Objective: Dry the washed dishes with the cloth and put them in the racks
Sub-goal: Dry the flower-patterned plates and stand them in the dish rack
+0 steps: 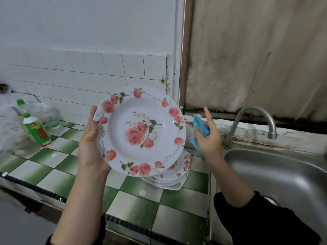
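Worktop [134, 206] across 6–9 o'clock: glossy green-&-white checked tiles, dark edge strip, a few white specks. Stainless sink [283, 174] at 4 o'clock: brushed metal, rounded basin. Curved chrome tap [254, 117] above it at 3.

Held at centre: deep round plate [141, 131], white w/ pink rose print, smooth & shiny. Melamine or glazed, can't tell. Tilted up, face toward camera.

Under its 5 o'clock edge: stack of matching plates [175, 174] on worktop, count unclear, bottom one looks squarish.

Left hand [90, 138] at plate's 9 o'clock, thumb over rim, fingers behind, grasping plate. Right hand [210, 137] at plate's 3 o'clock, just off rim, fingers bunched round crumpled blue cloth [201, 128], index sticking up. Cloth soft, creased, not touching plate.

Green-labelled dish-soap bottle [36, 131] at 9 o'clock, leaning, w/ clear plastic bottles [47, 112] beside.

Progress, as a judgement: prob. early. One plate in hand, not being wiped at this instant. Stack left to do. No racks in view, so nothing seen put away.
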Available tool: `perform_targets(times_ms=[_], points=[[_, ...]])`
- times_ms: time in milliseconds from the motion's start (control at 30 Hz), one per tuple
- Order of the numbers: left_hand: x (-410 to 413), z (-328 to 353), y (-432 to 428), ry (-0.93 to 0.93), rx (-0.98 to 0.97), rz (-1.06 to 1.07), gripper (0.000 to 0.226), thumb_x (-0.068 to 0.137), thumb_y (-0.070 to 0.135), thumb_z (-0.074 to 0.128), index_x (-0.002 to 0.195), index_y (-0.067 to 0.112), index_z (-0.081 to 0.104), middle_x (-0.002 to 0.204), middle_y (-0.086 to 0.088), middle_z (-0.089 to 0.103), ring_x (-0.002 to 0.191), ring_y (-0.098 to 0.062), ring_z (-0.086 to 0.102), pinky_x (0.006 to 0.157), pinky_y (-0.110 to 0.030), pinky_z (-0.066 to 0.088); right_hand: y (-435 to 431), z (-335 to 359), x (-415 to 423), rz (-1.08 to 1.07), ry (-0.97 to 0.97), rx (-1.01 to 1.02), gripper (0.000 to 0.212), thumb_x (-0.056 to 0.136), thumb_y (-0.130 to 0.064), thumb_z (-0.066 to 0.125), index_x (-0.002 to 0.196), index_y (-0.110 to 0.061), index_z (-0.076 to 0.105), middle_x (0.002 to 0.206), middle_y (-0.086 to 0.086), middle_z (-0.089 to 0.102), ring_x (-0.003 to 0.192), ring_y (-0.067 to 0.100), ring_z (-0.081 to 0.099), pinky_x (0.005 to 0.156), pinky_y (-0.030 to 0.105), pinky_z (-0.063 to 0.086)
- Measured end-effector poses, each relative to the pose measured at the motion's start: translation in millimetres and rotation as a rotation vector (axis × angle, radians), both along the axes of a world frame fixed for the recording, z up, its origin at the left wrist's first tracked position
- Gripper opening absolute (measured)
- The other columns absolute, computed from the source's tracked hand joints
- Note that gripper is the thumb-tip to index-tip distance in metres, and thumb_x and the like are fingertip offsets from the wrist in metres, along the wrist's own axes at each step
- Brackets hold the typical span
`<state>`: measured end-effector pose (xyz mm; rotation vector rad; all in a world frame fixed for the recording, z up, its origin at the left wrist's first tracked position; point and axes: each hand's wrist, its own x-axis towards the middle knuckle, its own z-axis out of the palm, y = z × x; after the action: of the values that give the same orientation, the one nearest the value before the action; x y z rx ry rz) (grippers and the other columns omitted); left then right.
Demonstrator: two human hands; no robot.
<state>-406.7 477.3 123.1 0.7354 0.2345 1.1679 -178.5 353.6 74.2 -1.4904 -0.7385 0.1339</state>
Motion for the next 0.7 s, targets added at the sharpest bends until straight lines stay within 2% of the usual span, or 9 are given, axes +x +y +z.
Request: perform_targets(times_ms=[100,133,200,233,300,400,533,633,700], points=[[10,-12,5,0.009,-0.056,-0.045,0.028,0.092,0.03,0.045,0.115,0.032,0.059,0.112,0.005,0.072,0.101,-0.017,0.069,0.079,-0.04,0.059,-17,7,-12,0.118,0.242,-0.029,0.05,0.098,-0.007,0.051,0.136,-0.04,0.05,0.129,-0.008,0.055,0.095,0.008,0.064,0.076,0.023,0.057],[14,-16,5,0.019,-0.079,-0.065,0.029,0.091,0.031,0.046,0.117,0.032,0.059,0.112,0.006,0.072,0.101,-0.017,0.069,0.078,-0.04,0.06,-21,9,-18,0.159,0.334,-0.01,0.045,0.099,-0.01,0.051,0.13,-0.042,0.054,0.128,-0.005,0.059,0.093,0.014,0.066,0.072,0.026,0.057],[24,-24,6,0.043,-0.148,-0.114,0.032,0.088,0.031,0.05,0.119,0.033,0.059,0.115,0.005,0.071,0.105,-0.019,0.068,0.078,-0.042,0.06,-26,9,-25,0.189,0.422,0.04,0.039,0.097,-0.02,0.055,0.122,-0.049,0.057,0.126,-0.001,0.064,0.095,0.022,0.069,0.075,0.04,0.059],[28,-29,7,0.062,-0.188,-0.137,0.032,0.09,0.031,0.05,0.12,0.034,0.06,0.119,0.005,0.069,0.108,-0.02,0.067,0.079,-0.044,0.059,-29,8,-26,0.194,0.435,0.067,0.041,0.094,-0.023,0.061,0.121,-0.053,0.055,0.128,-0.002,0.063,0.1,0.022,0.069,0.082,0.046,0.059],[37,-36,6,0.095,-0.256,-0.175,0.029,0.095,0.031,0.048,0.12,0.035,0.061,0.124,0.003,0.067,0.11,-0.022,0.065,0.082,-0.047,0.058,-35,6,-26,0.211,0.462,0.124,0.058,0.084,-0.019,0.072,0.126,-0.054,0.05,0.134,-0.004,0.059,0.111,0.02,0.066,0.092,0.049,0.056],[49,-44,-4,0.106,-0.316,-0.242,0.03,0.092,0.031,0.049,0.12,0.035,0.061,0.118,0.003,0.07,0.105,-0.022,0.067,0.079,-0.048,0.058,-51,4,-23,0.21,0.47,0.124,0.084,0.07,-0.008,0.08,0.135,-0.049,0.045,0.134,-0.002,0.058,0.113,0.022,0.065,0.09,0.049,0.056],[64,-55,-26,0.103,-0.364,-0.287,0.034,0.095,0.03,0.046,0.126,0.033,0.06,0.116,0.002,0.071,0.091,-0.02,0.072,0.072,-0.048,0.06,-73,0,-20,0.13,0.469,0.147,0.076,0.073,0.021,0.067,0.125,-0.032,0.054,0.122,0.011,0.063,0.101,0.031,0.068,0.075,0.044,0.061],[75,-63,-42,0.123,-0.391,-0.311,0.027,0.098,0.03,0.045,0.111,0.035,0.068,0.108,0.003,0.074,0.088,-0.02,0.073,0.062,-0.044,0.06,-94,0,-19,0.072,0.45,0.132,0.069,0.074,0.024,0.061,0.122,-0.025,0.056,0.119,0.016,0.064,0.101,0.035,0.067,0.076,0.049,0.06],[84,-66,-56,0.127,-0.4,-0.343,0.024,0.093,0.031,0.05,0.101,0.035,0.072,0.107,0.002,0.074,0.089,-0.021,0.073,0.063,-0.044,0.061,-111,1,-16,0.043,0.45,0.117,0.066,0.076,0.021,0.061,0.12,-0.027,0.057,0.115,0.013,0.066,0.098,0.033,0.068,0.074,0.047,0.06]])
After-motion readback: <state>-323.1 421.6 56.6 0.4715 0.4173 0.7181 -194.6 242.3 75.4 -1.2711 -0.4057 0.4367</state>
